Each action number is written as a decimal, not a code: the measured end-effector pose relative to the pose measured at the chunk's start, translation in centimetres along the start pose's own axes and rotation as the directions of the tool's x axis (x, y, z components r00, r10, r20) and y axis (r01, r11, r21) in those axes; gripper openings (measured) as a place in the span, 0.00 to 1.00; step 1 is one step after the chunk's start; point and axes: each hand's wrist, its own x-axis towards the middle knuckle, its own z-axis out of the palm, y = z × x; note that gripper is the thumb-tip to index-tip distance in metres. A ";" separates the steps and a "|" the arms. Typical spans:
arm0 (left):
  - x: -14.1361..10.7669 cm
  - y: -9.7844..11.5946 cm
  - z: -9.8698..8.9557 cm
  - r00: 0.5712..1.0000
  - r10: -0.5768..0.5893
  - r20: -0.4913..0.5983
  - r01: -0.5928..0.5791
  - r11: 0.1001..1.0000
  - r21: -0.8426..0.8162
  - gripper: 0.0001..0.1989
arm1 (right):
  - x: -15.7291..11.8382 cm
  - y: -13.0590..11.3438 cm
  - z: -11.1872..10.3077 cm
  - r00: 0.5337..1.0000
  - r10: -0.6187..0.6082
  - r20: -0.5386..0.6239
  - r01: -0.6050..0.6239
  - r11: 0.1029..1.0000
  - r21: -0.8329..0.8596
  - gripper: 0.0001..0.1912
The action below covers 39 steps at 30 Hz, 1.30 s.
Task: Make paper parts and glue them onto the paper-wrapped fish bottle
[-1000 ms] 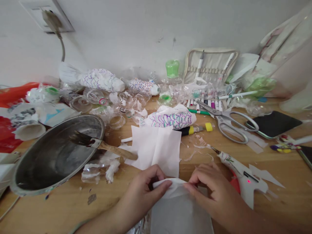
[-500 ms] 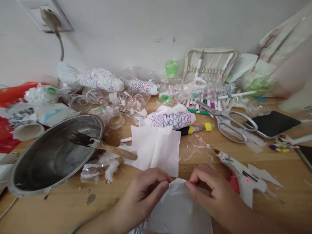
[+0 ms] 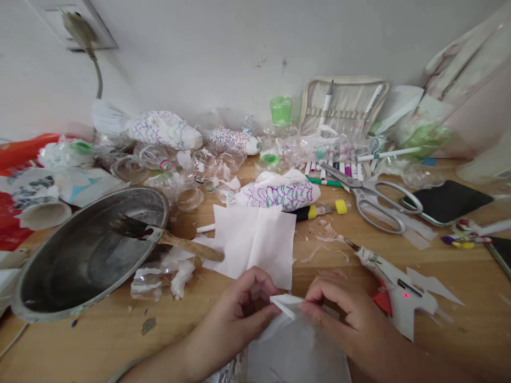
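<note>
Both hands pinch the top edge of a thin white sheet of paper (image 3: 297,346) close to me. My left hand (image 3: 243,314) grips its left corner, where a narrow strip is folded over. My right hand (image 3: 339,308) holds the same edge a little to the right, thumb and fingertips together. Just beyond lies another creased white sheet (image 3: 255,242), flat on the table. Behind that rests a white fish shape (image 3: 279,191) with purple and green scale lines. Something clear and shiny shows under my left wrist, partly hidden.
A metal basin (image 3: 91,255) with a wooden-handled brush (image 3: 187,244) across its rim stands at left. To the right are a glue gun (image 3: 395,282) with a red light, scissors (image 3: 371,199) and a black phone (image 3: 449,202). Cut plastic bottles (image 3: 199,165) and markers (image 3: 347,170) crowd the back.
The paper's top edge has been turned over into a visible fold at the left corner. My left hand has risen slightly, fingers more curled. The right hand has barely moved.
</note>
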 end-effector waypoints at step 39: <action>0.3 -1.0 -0.5 1.000 -0.001 0.018 0.005 0.973 -0.231 0.13 | -0.5 0.1 0.0 0.987 0.145 0.073 -0.157 0.967 0.199 0.07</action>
